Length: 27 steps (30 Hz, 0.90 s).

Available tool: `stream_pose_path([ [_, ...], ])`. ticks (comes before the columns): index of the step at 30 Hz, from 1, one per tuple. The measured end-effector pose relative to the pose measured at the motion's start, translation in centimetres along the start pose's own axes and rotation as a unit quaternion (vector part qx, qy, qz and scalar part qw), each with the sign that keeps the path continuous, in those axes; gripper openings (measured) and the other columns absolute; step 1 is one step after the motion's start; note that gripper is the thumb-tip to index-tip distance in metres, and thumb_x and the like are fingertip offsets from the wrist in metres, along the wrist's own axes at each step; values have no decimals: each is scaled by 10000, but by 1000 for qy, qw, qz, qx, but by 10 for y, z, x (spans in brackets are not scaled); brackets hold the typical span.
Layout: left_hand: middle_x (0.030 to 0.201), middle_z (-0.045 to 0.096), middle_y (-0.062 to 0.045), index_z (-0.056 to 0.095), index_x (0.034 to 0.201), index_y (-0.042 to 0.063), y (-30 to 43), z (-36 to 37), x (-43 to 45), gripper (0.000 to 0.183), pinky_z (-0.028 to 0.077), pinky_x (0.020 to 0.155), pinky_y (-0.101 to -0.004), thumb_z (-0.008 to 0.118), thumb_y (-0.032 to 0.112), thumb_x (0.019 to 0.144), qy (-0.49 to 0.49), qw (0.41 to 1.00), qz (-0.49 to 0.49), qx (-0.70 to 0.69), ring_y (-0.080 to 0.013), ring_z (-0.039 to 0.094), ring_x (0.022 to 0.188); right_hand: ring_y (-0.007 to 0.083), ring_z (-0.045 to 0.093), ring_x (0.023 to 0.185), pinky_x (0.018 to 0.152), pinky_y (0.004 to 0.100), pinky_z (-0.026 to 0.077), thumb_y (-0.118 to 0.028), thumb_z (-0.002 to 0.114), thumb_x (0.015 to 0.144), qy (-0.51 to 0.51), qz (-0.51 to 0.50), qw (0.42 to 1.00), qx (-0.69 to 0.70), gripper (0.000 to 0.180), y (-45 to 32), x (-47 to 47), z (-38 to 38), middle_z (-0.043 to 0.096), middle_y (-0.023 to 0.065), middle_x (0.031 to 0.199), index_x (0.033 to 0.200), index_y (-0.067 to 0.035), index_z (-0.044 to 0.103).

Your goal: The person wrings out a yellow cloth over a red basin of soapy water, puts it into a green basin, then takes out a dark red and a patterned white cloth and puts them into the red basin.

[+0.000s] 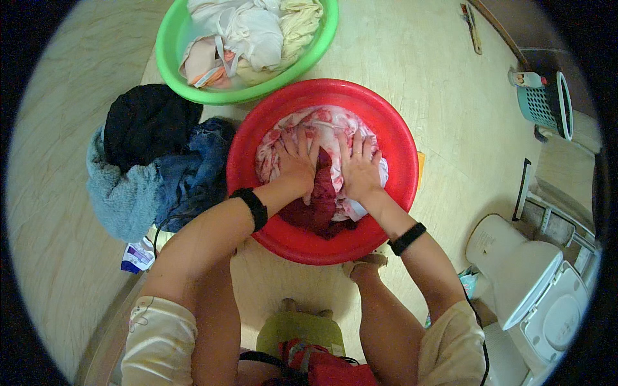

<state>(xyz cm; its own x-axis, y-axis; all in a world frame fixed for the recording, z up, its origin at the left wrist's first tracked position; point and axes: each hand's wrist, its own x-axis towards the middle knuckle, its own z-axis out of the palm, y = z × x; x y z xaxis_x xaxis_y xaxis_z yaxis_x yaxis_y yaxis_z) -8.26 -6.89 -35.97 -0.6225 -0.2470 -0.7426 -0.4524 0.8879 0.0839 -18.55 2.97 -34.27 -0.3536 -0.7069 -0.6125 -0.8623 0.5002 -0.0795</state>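
Note:
Wet white-and-red patterned laundry (324, 126) lies in sudsy water inside a red plastic basin (403, 144). Both my hands press down on it with palms lowered. My left hand (295, 161) rests toward the basin's left side, fingers spread over the cloth. Over to the right, my right hand (359, 169) lies flat with its fingers apart, a ring on one of them. Between the hands runs a dark red garment (324, 198), which spreads toward the basin's near side. My left thumb is beside this garment. Neither hand grips a fold that I can see.
A green basin (164, 62) of soaking pale clothes touches the red one's far side. Left lie a black garment (149, 128), denim (186, 178) and a fluffy blue cloth (125, 193). A toilet (512, 275), a floor squeegee (522, 189) and a teal basket (538, 103) stand right.

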Motion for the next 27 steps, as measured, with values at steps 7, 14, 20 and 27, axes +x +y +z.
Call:
stream_pose_path([
  [7,1460,57,-179,2,1434,162,-5,-2,15,1439,176,996,-592,894,370,323,5,999,-25,-37,-418,132,1303,384,360,1163,921,554,343,-319,830,478,-3,-9,999,-37,1114,6,27,-4,326,194,1280,1366,-102,193],
  [14,1388,213,-145,89,1425,165,-15,20,32,1461,262,939,-570,888,374,220,102,994,-39,23,-366,224,1252,391,424,1157,950,473,374,-277,857,444,-30,-6,998,47,1009,5,38,-25,432,200,1227,1275,-130,304],
  [20,1395,214,-116,91,1428,174,-7,12,38,1487,287,915,-557,888,357,186,80,995,-33,44,-354,226,1254,392,445,1142,965,441,373,-248,856,465,-29,-40,997,60,969,22,39,-15,454,195,1213,1266,-134,323],
  [27,1413,182,-117,12,1433,175,-10,16,41,1549,287,914,-556,900,349,176,90,994,-52,42,-351,210,1270,345,465,1124,949,410,384,-278,854,441,-6,-24,999,48,882,18,43,-13,490,151,1166,1189,-139,409],
])
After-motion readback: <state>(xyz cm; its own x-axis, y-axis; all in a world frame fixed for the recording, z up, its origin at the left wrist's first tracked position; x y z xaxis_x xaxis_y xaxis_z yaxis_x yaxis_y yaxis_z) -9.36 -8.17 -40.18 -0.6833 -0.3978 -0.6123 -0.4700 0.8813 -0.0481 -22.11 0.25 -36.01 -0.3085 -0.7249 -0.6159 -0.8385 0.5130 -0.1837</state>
